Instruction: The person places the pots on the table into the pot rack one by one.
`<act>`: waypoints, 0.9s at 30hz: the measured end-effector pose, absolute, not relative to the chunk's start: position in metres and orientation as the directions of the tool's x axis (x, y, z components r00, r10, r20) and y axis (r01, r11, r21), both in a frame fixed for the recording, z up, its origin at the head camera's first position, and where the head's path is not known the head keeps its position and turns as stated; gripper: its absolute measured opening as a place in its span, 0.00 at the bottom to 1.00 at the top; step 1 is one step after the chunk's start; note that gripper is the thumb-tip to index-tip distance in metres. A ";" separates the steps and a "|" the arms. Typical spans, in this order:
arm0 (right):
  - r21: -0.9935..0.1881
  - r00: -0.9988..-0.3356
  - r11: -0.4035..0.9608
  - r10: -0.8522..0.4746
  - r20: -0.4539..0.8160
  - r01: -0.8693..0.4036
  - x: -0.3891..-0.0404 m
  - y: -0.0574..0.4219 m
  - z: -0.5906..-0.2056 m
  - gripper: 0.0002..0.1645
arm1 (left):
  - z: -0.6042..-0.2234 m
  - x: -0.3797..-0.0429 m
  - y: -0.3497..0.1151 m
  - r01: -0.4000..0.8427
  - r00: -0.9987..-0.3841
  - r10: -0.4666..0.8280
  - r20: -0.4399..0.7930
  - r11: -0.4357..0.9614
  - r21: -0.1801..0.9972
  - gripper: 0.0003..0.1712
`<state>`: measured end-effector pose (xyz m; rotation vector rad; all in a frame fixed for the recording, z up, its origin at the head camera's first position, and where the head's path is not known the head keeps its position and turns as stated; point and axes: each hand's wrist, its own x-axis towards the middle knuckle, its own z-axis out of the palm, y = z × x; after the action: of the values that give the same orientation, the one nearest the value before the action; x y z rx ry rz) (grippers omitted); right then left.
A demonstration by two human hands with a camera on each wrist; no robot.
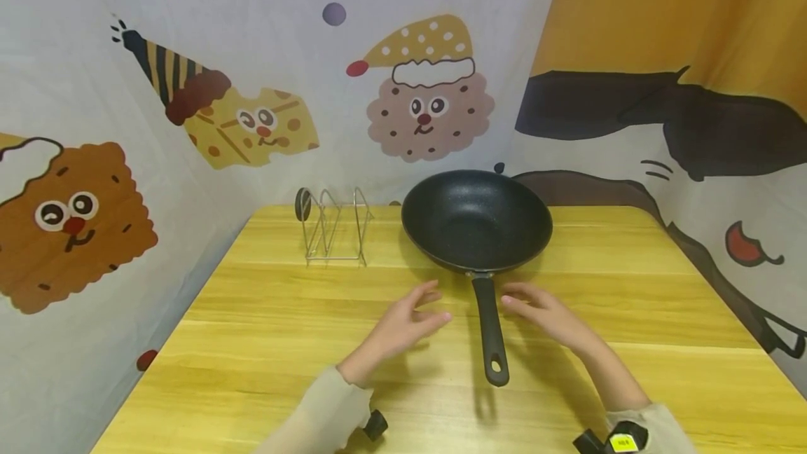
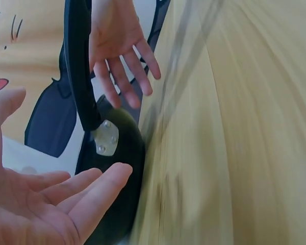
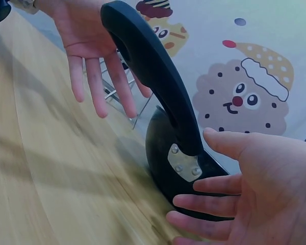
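A black wok-shaped frying pan (image 1: 477, 223) stands on the wooden table, its dark handle (image 1: 489, 331) pointing toward me. My left hand (image 1: 403, 324) hovers to the left of the handle, fingers loosely spread and apart from it. On the other side, my right hand (image 1: 551, 317) is close beside the handle near the pan, its fingers extended. In the left wrist view the riveted metal bracket (image 2: 106, 138) joins handle and pan between both hands. The right wrist view shows the left palm (image 3: 84, 33) facing the handle, with nothing in either hand.
A wire rack (image 1: 334, 230) with a round black piece (image 1: 303, 204) at its left end stands at the back left of the table (image 1: 284, 356). Behind the table hangs a cloth printed with cartoon figures (image 1: 431, 111). Dark devices sit on both wrists.
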<state>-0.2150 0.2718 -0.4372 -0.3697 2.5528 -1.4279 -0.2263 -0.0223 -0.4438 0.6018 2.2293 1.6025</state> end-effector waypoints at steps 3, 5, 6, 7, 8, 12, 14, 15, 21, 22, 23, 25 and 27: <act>-0.877 -0.946 0.469 -0.320 -0.054 -0.108 -0.216 0.270 -0.439 0.33 | -0.445 -0.224 -0.018 0.079 -0.845 0.533 -0.042 0.201 0.976 0.40; -0.890 -0.945 0.448 -0.319 -0.066 -0.089 -0.217 0.268 -0.440 0.33 | -0.445 -0.224 -0.015 0.043 -0.837 0.544 -0.053 0.163 0.986 0.39; -0.896 -0.945 0.437 -0.317 -0.075 -0.076 -0.217 0.268 -0.440 0.33 | -0.445 -0.223 -0.013 0.025 -0.833 0.550 -0.060 0.147 0.989 0.39; -0.902 -0.943 0.426 -0.322 -0.080 -0.069 -0.217 0.267 -0.441 0.33 | -0.445 -0.223 -0.012 0.012 -0.829 0.555 -0.065 0.133 0.991 0.39; -0.906 -0.942 0.418 -0.325 -0.082 -0.065 -0.218 0.266 -0.441 0.33 | -0.446 -0.223 -0.010 0.002 -0.825 0.561 -0.067 0.123 0.992 0.38; -0.920 -0.939 0.387 -0.335 -0.084 -0.056 -0.218 0.264 -0.441 0.33 | -0.445 -0.221 -0.003 -0.037 -0.813 0.577 -0.079 0.084 0.996 0.37; -0.924 -0.936 0.377 -0.345 -0.077 -0.063 -0.218 0.264 -0.440 0.33 | -0.443 -0.219 0.000 -0.059 -0.808 0.583 -0.088 0.068 0.996 0.36; -0.926 -0.935 0.373 -0.346 -0.076 -0.062 -0.218 0.263 -0.440 0.33 | -0.442 -0.218 0.002 -0.070 -0.806 0.585 -0.093 0.063 0.996 0.36; -0.933 -0.933 0.355 -0.353 -0.074 -0.061 -0.218 0.260 -0.440 0.33 | -0.440 -0.213 0.010 -0.101 -0.792 0.601 -0.105 0.042 0.994 0.36; -0.935 -0.933 0.350 -0.351 -0.077 -0.055 -0.218 0.260 -0.441 0.33 | -0.440 -0.212 0.011 -0.104 -0.791 0.602 -0.105 0.036 0.994 0.36; -0.937 -0.933 0.345 -0.351 -0.078 -0.052 -0.218 0.259 -0.441 0.32 | -0.441 -0.212 0.012 -0.111 -0.791 0.602 -0.108 0.032 0.993 0.36; -0.943 -0.932 0.330 -0.354 -0.084 -0.040 -0.217 0.258 -0.441 0.33 | -0.441 -0.210 0.014 -0.127 -0.790 0.603 -0.113 0.021 0.992 0.36; -0.951 -0.932 0.309 -0.351 -0.092 -0.022 -0.216 0.257 -0.441 0.33 | -0.442 -0.209 0.016 -0.137 -0.788 0.605 -0.116 0.011 0.991 0.36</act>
<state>-0.2164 0.2571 -0.4410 -0.3380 2.2971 -1.6613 -0.2093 0.0162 -0.4417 0.4795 1.7675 1.8309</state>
